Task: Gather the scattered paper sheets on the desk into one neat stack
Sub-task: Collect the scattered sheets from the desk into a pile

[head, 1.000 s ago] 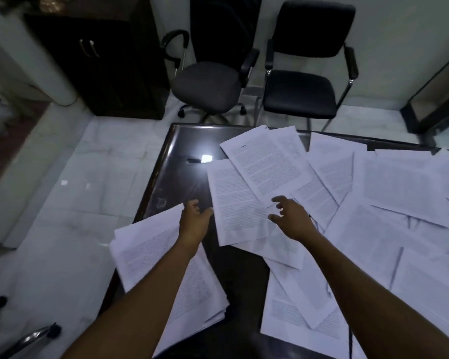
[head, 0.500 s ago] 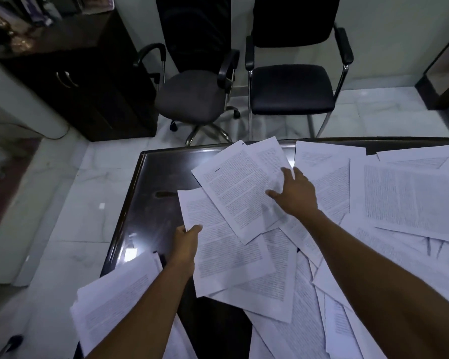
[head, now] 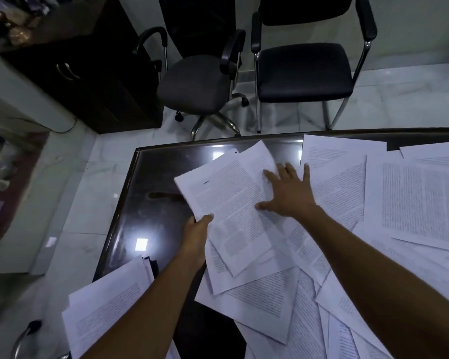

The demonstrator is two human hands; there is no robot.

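Many printed white sheets lie scattered and overlapping across the dark glossy desk [head: 151, 203]. My left hand [head: 196, 235] pinches the left edge of a printed sheet [head: 226, 200] near the desk's middle, thumb on top. My right hand [head: 288, 193] lies flat with fingers spread on that same sheet and the one behind it, pressing them down. A separate stack of sheets [head: 109, 309] rests at the desk's near left corner, partly under my left forearm. More loose sheets [head: 412, 198] cover the right half of the desk.
Two black chairs stand beyond the far desk edge: a swivel chair [head: 195, 81] and an armchair [head: 303, 71]. A dark cabinet [head: 83, 73] stands at the back left. The desk's left edge drops to a pale tiled floor.
My left hand has moved from the lower sheet's edge up to the top sheet's edge and gripped it. My right hand has flattened, fingers spread. The sheet has shifted and its left side lifted.
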